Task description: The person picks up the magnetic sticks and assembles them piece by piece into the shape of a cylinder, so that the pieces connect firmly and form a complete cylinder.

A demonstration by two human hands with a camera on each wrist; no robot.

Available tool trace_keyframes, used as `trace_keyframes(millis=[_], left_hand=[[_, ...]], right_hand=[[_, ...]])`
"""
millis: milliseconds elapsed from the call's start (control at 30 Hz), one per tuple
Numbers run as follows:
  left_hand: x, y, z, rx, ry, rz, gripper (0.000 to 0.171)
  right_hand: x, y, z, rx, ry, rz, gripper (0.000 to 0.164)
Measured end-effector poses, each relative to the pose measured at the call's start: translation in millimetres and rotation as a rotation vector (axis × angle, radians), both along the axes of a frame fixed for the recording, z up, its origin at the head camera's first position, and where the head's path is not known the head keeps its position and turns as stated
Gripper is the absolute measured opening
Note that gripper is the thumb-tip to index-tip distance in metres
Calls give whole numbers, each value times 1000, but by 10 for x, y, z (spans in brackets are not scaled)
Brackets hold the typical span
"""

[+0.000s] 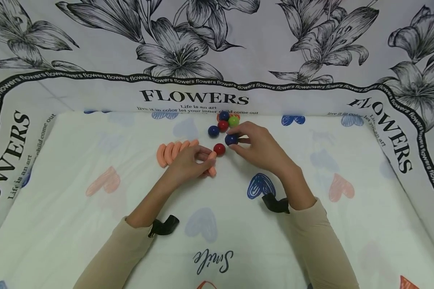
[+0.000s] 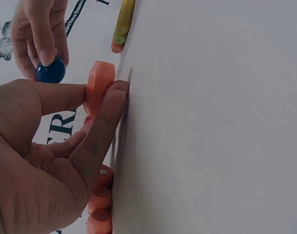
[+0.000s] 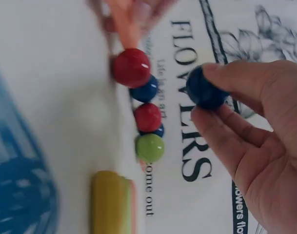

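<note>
My left hand [image 1: 188, 162] pinches an orange curved piece [image 2: 99, 85] between thumb and fingers. A row of similar orange pieces [image 1: 166, 152] lies beside it on the left, partly covered by the hand. My right hand [image 1: 262, 148] grips a dark blue ball [image 3: 206, 87] with its fingertips, lifted off the cloth in the right wrist view. Close to both hands sits a red ball [image 1: 219, 149]. Just behind are another red ball [image 1: 222, 126], two blue balls, the nearer blue ball [image 1: 213, 131] among them, and a green ball [image 1: 233, 121].
A white cloth [image 1: 148, 241] with printed hearts covers the table. Its flower-patterned border [image 1: 311, 98] runs along the back and sides. Yellow, green and orange stick-like pieces [image 3: 107, 202] lie near the right hand, hidden in the head view.
</note>
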State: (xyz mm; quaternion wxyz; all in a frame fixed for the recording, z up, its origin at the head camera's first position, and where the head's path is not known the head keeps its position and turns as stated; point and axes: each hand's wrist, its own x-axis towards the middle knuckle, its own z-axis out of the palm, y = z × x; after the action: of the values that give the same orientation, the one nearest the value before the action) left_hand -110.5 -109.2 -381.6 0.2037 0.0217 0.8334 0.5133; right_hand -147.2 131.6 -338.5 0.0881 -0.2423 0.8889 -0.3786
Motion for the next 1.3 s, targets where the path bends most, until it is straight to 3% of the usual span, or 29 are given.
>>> trace_keyframes(millis=[233,467,833,1300], left_hand=[[1,64,29,-49,33,5,40],[35,24,10,-76,45,4,41],[43,2,2,-68,53,9,41],[51,71,-7,-66,41,19,40]], right_hand=[[249,72,-177,-68,50,65,37],[465,11,-343,-47,61,130,37],[543,-25,-401,-20,-29,154,29],[593,-45,-472,-31,-28,147,31]])
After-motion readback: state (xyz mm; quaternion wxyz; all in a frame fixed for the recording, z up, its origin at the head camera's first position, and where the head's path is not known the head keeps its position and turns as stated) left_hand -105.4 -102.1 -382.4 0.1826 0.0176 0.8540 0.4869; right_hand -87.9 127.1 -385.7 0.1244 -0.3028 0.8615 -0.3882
